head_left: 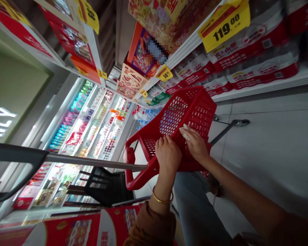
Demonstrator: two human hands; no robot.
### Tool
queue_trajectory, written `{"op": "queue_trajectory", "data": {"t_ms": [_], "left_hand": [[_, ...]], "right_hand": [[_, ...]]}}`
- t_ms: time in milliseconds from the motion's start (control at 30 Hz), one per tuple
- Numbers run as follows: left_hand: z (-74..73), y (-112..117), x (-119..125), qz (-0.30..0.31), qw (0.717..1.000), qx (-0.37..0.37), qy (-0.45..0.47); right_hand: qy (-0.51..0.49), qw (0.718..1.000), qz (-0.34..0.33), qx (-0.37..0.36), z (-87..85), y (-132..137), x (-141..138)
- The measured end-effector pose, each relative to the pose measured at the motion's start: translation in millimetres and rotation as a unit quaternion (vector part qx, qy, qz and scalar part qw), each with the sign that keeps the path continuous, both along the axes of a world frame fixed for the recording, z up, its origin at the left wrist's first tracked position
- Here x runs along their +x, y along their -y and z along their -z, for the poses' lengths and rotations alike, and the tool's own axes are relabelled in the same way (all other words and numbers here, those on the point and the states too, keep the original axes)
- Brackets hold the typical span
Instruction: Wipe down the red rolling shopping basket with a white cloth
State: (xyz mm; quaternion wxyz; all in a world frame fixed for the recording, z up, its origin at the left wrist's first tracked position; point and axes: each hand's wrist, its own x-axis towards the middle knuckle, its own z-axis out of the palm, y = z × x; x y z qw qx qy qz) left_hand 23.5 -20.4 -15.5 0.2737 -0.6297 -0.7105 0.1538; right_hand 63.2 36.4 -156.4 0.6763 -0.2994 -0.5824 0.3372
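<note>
A red plastic basket trolley [186, 114] with a mesh of holes stands in front of me, tilted in the view. My left hand [168, 153], with a gold bangle at the wrist, is closed over its near rim. Close beside it, my right hand [196, 145] presses a crumpled white cloth or tissue [185, 132] to the basket's rim. The fingers of the right hand lie together over the cloth, partly covering it. From the trolley a grey metal pole [97, 161] runs left to a black handle [17, 155].
Shelves on the right hold red-wrapped bottle packs [261, 70] under a yellow price tag [226, 25]. Boxed goods [143, 51] sit farther up. A lit display cooler [92, 126] stands at left, with a black chair [105, 184] before it. Red cartons [87, 229] lie at the bottom.
</note>
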Motion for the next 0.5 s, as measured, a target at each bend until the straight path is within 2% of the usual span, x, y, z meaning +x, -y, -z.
{"op": "queue_trajectory", "data": {"t_ms": [133,333,500], "left_hand": [[-0.3,17.6,-5.6,-0.016,1.0,-0.014,-0.006],[4.2,16.6,-11.3,0.016,0.999,-0.033,-0.008],[2.2,19.2,-11.7,0.03,0.999,-0.025,0.0]], "right_hand": [[0.008,0.999,0.007,-0.032,-7.2,4.5,0.9],[0.018,0.997,0.021,-0.066,-17.7,21.4,-4.4],[0.02,0.997,-0.004,-0.076,-23.0,38.2,-6.6]]}}
